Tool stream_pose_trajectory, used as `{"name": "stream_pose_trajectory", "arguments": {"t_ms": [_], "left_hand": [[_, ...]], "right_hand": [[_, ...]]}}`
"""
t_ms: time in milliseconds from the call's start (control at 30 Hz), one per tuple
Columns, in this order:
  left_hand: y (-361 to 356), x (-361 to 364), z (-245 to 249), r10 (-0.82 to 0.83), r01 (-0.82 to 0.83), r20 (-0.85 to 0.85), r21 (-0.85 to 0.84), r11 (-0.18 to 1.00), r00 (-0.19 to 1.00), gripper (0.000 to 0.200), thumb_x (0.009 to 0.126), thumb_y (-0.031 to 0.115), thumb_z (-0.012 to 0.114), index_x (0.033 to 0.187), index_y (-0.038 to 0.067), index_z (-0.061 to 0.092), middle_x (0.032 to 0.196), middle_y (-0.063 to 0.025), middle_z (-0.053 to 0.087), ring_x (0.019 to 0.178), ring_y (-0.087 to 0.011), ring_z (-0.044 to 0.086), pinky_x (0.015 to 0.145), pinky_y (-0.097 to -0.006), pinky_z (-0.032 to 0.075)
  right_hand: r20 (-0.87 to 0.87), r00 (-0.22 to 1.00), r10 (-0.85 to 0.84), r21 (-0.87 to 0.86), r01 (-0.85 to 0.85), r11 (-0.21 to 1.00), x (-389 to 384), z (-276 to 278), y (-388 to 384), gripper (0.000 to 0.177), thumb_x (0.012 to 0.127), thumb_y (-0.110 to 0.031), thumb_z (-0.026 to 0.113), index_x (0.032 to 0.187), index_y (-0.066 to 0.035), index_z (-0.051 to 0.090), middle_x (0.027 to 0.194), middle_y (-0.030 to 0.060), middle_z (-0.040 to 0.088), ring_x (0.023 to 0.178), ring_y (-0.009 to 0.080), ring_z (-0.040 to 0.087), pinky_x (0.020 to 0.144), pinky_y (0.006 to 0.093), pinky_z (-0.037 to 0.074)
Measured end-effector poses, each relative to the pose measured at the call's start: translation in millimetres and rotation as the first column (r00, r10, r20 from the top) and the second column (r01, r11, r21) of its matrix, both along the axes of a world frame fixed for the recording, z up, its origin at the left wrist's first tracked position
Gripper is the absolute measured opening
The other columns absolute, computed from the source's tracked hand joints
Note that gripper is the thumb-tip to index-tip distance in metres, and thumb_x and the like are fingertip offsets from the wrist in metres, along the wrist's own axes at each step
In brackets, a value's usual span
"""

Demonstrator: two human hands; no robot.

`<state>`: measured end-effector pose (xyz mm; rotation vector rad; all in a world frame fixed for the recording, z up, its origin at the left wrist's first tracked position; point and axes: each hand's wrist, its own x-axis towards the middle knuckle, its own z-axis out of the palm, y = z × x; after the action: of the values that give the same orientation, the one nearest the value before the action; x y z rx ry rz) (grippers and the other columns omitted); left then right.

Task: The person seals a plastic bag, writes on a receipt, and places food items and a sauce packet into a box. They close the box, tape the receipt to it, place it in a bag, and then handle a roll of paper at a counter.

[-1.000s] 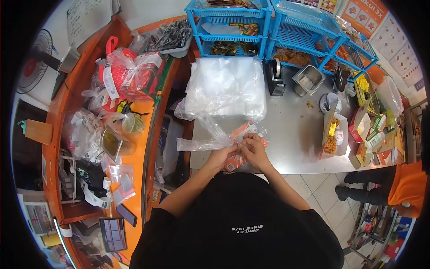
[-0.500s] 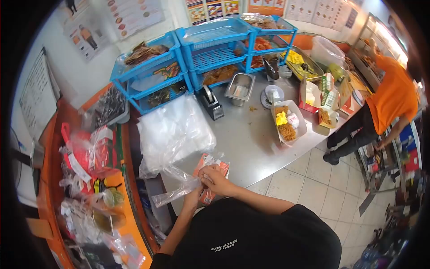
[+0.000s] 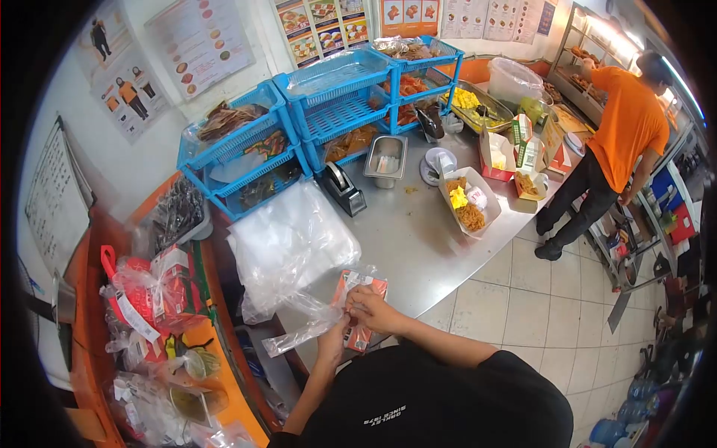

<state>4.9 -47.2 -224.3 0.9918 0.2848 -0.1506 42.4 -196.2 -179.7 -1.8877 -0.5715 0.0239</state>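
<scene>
An orange printed packet (image 3: 364,285) lies at the near edge of the steel counter (image 3: 418,231), inside a clear plastic bag (image 3: 302,325). My left hand (image 3: 332,340) pinches the twisted neck of that bag. My right hand (image 3: 371,308) rests on top of the packet, fingers closed on the bag film beside the left hand. The bag's loose tail trails left over the counter edge.
A stack of clear plastic bags (image 3: 287,243) lies behind the packet. A tape dispenser (image 3: 343,188), a steel tub (image 3: 386,157) and a paper tray of fried food (image 3: 469,205) stand farther back. Blue baskets (image 3: 328,104) line the wall. A person in an orange shirt (image 3: 624,123) works at right.
The view has swung up and to the right, showing more counter and the person in orange. Both hands stay on the bag and packet, still working at the neck.
</scene>
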Motion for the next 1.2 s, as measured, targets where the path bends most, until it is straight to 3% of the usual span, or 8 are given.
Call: {"name": "stream_pose_trajectory", "arguments": {"t_ms": [400,433,533,633,700,833,1133,1200], "left_hand": [[11,1,5,-0.039,0.053,-0.069,0.219,0.974,0.997,0.02,0.085,0.007,0.061,0.101,-0.004,0.059,0.095,-0.0112,0.062,0.076,-0.0204,0.063,0.065,-0.0303,0.052],[12,-1,10,-0.03,0.043,-0.061,0.226,0.973,0.998,0.02,0.085,0.007,0.061,0.101,-0.004,0.059,0.095,-0.0112,0.062,0.076,-0.0204,0.063,0.065,-0.0303,0.052],[13,-5,31,-0.043,-0.061,0.157,0.601,0.797,0.987,0.024,0.083,0.012,0.066,0.1,-0.004,0.06,0.09,-0.0109,0.063,0.076,-0.0201,0.063,0.068,-0.0316,0.05],[2,-12,47,-0.249,-0.351,0.363,0.932,0.095,0.898,0.035,0.084,0.032,0.063,0.098,0.0,0.064,0.091,-0.0139,0.066,0.073,-0.0249,0.062,0.07,-0.0381,0.049],[-7,-16,52,-0.232,0.436,-0.387,0.874,0.216,0.892,0.047,0.084,0.044,0.058,0.096,-0.001,0.064,0.085,-0.018,0.065,0.074,-0.0307,0.061,0.074,-0.0407,0.047],[-29,-31,20,-0.057,0.323,-0.324,0.886,0.333,0.945,0.065,0.089,0.059,0.035,0.103,0.001,0.06,0.082,-0.0177,0.063,0.081,-0.0333,0.061,0.079,-0.0402,0.046],[-51,-38,-10,0.066,-0.311,0.324,0.939,-0.149,0.944,0.034,0.078,0.017,0.055,0.109,0.005,0.06,0.117,-0.0152,0.053,0.119,-0.0358,0.039,0.1,-0.0506,0.026],[-48,-29,-13,0.146,-0.391,0.381,0.919,0.043,0.913,0.035,0.077,0.016,0.054,0.11,0.005,0.059,0.117,-0.0162,0.052,0.117,-0.0369,0.04,0.099,-0.0513,0.027]], "right_hand": [[0.177,0.975,-0.133,-0.276,0.179,0.944,-17,-31,-19,0.004,0.081,-0.007,0.054,0.083,-0.011,0.054,0.072,0.0072,0.055,0.08,0.0224,0.049,0.074,0.036,0.033],[-0.164,0.985,0.045,-0.09,-0.06,0.994,-5,-28,-32,0.008,0.081,-0.005,0.056,0.087,-0.01,0.055,0.077,0.0059,0.056,0.082,0.0195,0.053,0.076,0.034,0.037],[-0.287,0.934,0.21,0.184,-0.162,0.969,54,10,-107,0.015,0.082,0.001,0.058,0.095,-0.005,0.056,0.086,0.0039,0.059,0.081,0.0131,0.059,0.076,0.0264,0.047],[-0.128,0.854,-0.504,0.215,0.52,0.826,129,70,-185,0.019,0.078,-0.002,0.058,0.097,-0.005,0.056,0.083,0.0029,0.058,0.078,0.0133,0.054,0.072,0.0271,0.043],[0.134,0.754,-0.643,0.086,0.637,0.766,215,31,-264,0.021,0.081,-0.009,0.057,0.101,-0.002,0.054,0.088,0.0083,0.058,0.083,0.023,0.055,0.077,0.0326,0.044],[0.808,0.452,-0.378,-0.265,0.852,0.452,381,-93,-380,0.025,0.081,-0.024,0.057,0.083,0.0,0.062,0.076,0.0178,0.06,0.073,0.0357,0.058,0.072,0.0475,0.046],[0.221,0.801,-0.556,-0.772,0.492,0.401,410,-87,-369,0.03,0.079,-0.024,0.059,0.092,0.003,0.061,0.091,0.0216,0.062,0.088,0.0371,0.059,0.079,0.045,0.047],[0.198,0.788,-0.583,-0.783,0.485,0.389,404,-74,-361,0.032,0.078,-0.023,0.059,0.095,0.003,0.061,0.094,0.0224,0.062,0.091,0.0374,0.059,0.08,0.0445,0.047]]}}
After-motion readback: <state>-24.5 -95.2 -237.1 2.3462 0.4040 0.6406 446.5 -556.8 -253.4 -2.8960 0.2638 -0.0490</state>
